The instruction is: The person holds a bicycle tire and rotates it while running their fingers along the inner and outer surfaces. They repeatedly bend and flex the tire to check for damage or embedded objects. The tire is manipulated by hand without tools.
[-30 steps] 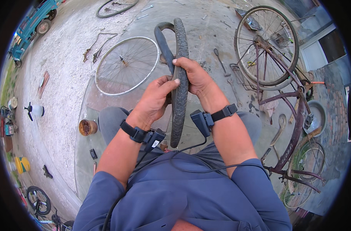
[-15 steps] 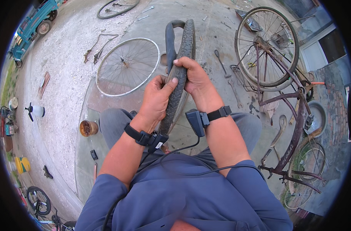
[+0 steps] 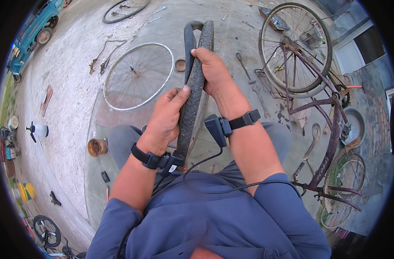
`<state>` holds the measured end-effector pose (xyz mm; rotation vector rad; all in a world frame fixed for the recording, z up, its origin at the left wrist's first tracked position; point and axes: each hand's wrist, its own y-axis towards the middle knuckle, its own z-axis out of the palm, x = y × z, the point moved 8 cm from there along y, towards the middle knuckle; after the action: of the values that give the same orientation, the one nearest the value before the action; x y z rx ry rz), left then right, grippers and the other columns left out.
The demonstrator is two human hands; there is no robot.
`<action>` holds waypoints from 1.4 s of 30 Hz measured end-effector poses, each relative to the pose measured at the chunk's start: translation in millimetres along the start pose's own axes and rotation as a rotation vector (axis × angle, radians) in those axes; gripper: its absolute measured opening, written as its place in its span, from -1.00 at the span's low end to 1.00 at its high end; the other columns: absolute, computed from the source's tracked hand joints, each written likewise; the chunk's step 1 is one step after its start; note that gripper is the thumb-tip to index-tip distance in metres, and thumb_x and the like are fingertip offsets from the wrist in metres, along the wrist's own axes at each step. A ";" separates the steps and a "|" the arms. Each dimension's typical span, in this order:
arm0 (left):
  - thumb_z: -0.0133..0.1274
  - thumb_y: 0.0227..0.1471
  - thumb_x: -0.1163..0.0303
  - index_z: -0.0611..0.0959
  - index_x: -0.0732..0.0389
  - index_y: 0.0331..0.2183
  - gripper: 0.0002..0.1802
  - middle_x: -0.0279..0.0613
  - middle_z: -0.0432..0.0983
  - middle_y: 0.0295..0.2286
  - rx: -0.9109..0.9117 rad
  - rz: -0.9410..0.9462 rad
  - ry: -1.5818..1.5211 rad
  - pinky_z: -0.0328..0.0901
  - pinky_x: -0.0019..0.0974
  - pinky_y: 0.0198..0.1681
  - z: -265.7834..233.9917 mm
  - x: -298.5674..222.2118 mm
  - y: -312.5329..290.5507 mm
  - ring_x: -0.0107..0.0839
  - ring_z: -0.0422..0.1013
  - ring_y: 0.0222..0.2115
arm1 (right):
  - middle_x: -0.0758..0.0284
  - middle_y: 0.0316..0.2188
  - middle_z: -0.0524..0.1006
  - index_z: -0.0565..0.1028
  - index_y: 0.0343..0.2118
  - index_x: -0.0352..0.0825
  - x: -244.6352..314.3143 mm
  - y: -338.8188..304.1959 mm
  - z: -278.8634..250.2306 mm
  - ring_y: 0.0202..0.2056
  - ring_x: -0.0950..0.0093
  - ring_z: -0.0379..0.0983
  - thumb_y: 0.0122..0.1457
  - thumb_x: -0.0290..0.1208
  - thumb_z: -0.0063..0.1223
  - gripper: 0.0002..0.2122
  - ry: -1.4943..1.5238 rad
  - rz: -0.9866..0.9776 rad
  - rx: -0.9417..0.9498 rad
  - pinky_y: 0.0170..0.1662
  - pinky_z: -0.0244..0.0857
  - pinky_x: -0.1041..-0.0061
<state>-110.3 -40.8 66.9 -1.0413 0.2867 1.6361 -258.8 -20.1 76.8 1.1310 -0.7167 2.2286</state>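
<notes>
A black knobbly bicycle tire [image 3: 190,113] stands edge-on between my knees, held in both hands. My left hand [image 3: 169,110] is closed round its near left side, thumb lying on the tread edge. Farther up, my right hand [image 3: 212,69] wraps the tire from the right, its thumb reaching over to the left edge. A dark inner tube [image 3: 189,41] loops out of the tire's far left side and runs down toward my hands. The fingers beneath the tire are hidden. Each wrist carries a strapped black device with a cable.
A bare spoked wheel rim [image 3: 105,88] lies ahead to the left, beside a small round dish [image 3: 180,65]. An upturned bicycle frame [image 3: 330,151] with its wheel [image 3: 261,47] stands on the right. Wrenches [image 3: 261,101] lie near it. A rusty can [image 3: 96,147] stands by my left knee.
My left hand has slid a little nearer along the tire and my right hand has moved slightly farther up. The tire has shifted slightly left in view; both hands keep hold.
</notes>
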 end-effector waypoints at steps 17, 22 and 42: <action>0.15 0.22 0.17 0.55 0.34 -0.33 -0.63 -0.28 0.50 -0.48 0.064 -0.008 0.257 0.28 -0.48 -0.46 15.1 4.1 -0.9 -0.63 0.36 -0.51 | 0.00 -0.14 0.52 0.32 0.05 -0.33 29.4 -6.7 -19.5 -0.07 0.06 0.51 0.18 0.23 0.03 -0.34 0.654 -0.117 0.277 -0.06 0.43 -0.05; 0.17 0.21 0.18 0.54 0.30 -0.37 -0.66 -0.34 0.47 -0.52 0.057 0.005 0.301 0.25 -0.49 -0.50 9.8 6.2 -3.3 -0.66 0.31 -0.55 | 0.16 -0.36 0.51 0.47 -0.17 -0.33 30.8 -6.3 -25.5 -0.34 0.25 0.48 0.14 0.32 -0.01 -0.35 0.681 -0.144 0.216 -0.26 0.40 0.20; 0.18 0.20 0.28 0.49 0.22 -0.45 -0.72 -0.45 0.36 -0.52 -0.015 0.186 0.432 0.16 -0.52 -0.42 -19.7 1.2 -21.2 -0.69 0.21 -0.49 | 0.39 -0.55 0.37 0.45 -0.34 -0.31 20.4 -9.7 -12.6 -0.45 0.43 0.35 0.08 -0.03 0.09 -0.63 0.756 -0.110 0.332 -0.32 0.31 0.35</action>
<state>-82.2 -45.6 61.4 -1.4111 0.6753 1.5637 -269.6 -0.4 89.5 0.3611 0.0292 2.4661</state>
